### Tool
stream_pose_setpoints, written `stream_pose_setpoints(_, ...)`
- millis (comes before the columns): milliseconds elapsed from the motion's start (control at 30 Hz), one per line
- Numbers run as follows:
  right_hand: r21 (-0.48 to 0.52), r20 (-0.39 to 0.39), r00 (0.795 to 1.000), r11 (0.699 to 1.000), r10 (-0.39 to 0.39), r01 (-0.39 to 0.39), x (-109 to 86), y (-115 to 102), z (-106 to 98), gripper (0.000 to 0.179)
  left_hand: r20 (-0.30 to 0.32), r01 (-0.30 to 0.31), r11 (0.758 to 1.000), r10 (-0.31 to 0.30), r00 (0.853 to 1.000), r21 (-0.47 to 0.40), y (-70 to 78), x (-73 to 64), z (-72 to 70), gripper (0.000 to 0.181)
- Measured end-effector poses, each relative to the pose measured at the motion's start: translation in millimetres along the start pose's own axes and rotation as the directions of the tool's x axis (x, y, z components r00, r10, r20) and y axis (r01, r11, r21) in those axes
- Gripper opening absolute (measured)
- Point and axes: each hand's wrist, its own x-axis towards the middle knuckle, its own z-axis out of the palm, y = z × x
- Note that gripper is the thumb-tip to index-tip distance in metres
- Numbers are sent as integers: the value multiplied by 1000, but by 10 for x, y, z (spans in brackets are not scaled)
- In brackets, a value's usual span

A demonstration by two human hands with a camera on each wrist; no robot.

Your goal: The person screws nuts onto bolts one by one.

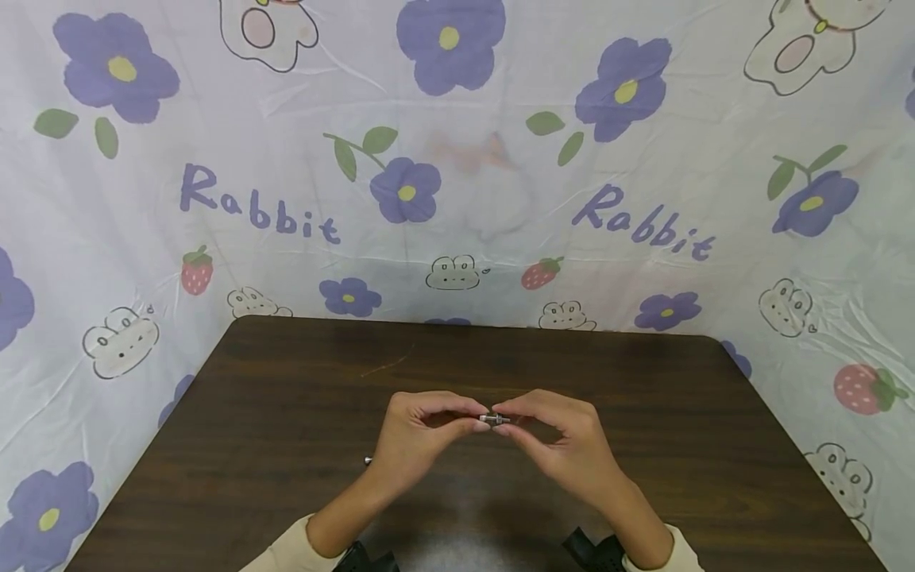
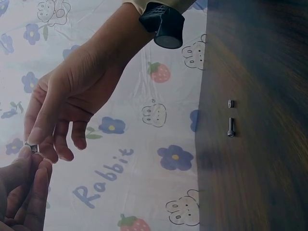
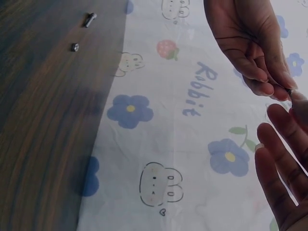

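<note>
Above the table my left hand (image 1: 411,437) and right hand (image 1: 572,445) meet fingertip to fingertip around a small silver bolt (image 1: 495,419). A wider ring, like a nut, shows partway along its shank. The left thumb and index finger pinch one end, and the right thumb and index finger pinch the other. In the left wrist view the bolt is mostly covered by the fingertips, with the right hand's other fingers loosely bent. A second bolt (image 2: 231,127) and a loose nut (image 2: 231,103) lie on the table near the left forearm, which hides most of them in the head view.
The dark wooden table (image 1: 286,373) has rounded far corners. A pale cloth (image 1: 493,206) printed with flowers, rabbits and strawberries hangs behind it and at both sides. Each wrist carries a black camera mount; one (image 2: 166,29) shows on the right wrist.
</note>
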Motion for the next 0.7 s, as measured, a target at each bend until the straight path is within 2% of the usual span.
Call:
stream_pose_setpoints(300, 6, 15, 999, 999, 38, -38, -13, -18, 11, 22, 5, -33, 999, 33, 999, 17, 0, -7, 7, 11)
stream_pose_setpoints(700, 14, 39, 995, 995, 97, -98, -10, -53, 22, 18, 7, -43, 999, 43, 999, 26, 6, -16, 20, 11)
